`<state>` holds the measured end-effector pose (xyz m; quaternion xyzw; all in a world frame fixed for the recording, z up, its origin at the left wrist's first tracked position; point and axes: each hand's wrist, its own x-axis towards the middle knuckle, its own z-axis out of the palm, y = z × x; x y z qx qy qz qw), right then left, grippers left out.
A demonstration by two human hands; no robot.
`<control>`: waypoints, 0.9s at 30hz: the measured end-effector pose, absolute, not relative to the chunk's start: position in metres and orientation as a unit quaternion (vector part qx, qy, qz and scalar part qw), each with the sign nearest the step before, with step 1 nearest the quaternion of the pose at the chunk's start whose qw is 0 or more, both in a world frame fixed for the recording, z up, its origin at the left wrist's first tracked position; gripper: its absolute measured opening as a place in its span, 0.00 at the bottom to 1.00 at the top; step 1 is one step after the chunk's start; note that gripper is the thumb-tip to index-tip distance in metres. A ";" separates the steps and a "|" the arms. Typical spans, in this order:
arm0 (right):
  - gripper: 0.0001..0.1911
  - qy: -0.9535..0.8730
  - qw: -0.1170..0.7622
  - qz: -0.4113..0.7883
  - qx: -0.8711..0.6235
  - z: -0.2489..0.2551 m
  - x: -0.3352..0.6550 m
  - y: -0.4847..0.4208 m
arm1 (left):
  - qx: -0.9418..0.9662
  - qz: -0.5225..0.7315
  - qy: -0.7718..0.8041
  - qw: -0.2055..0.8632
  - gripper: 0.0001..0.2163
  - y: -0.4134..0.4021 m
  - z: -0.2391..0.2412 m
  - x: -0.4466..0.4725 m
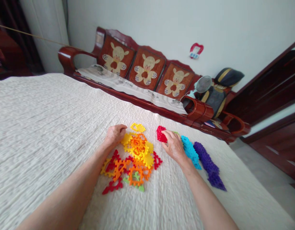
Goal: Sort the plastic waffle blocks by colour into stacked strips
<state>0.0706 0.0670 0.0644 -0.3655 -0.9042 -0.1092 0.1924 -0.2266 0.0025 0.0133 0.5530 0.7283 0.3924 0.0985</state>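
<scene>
My left hand (115, 134) has its fingers curled together at the upper left edge of a loose pile of interlocking plastic tiles (137, 167) in orange, yellow, red and green. Whether anything is between its fingertips is hidden. Two yellow tiles (138, 127) lie just beyond the pile. My right hand (173, 145) reaches over a row of sorted tiles, its thumb and fingers closed against the red tiles (160, 134) at its left. Light green tiles (176, 132) are mostly hidden behind that hand. Farther right lie a blue row (191, 153) and a purple row (209, 166).
A white quilted cover (53, 108) spreads under everything. Beyond its far edge stands a wooden sofa (137, 97) with bear-patterned cushions. A light-blue fan (202, 85) and a dark backpack (214, 99) are at the right end of the sofa.
</scene>
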 end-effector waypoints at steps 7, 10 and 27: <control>0.27 -0.898 0.166 -0.144 -0.381 0.053 0.067 0.073 | 0.553 0.394 0.727 0.103 0.16 0.002 0.014 -0.226; 0.28 -0.896 0.173 -0.148 -0.380 0.052 0.067 0.071 | 0.548 0.399 0.728 0.107 0.16 0.001 0.014 -0.226; 0.11 -0.939 0.283 0.122 -0.154 0.063 0.004 -0.031 | 0.443 0.532 0.688 0.218 0.15 0.012 0.006 -0.234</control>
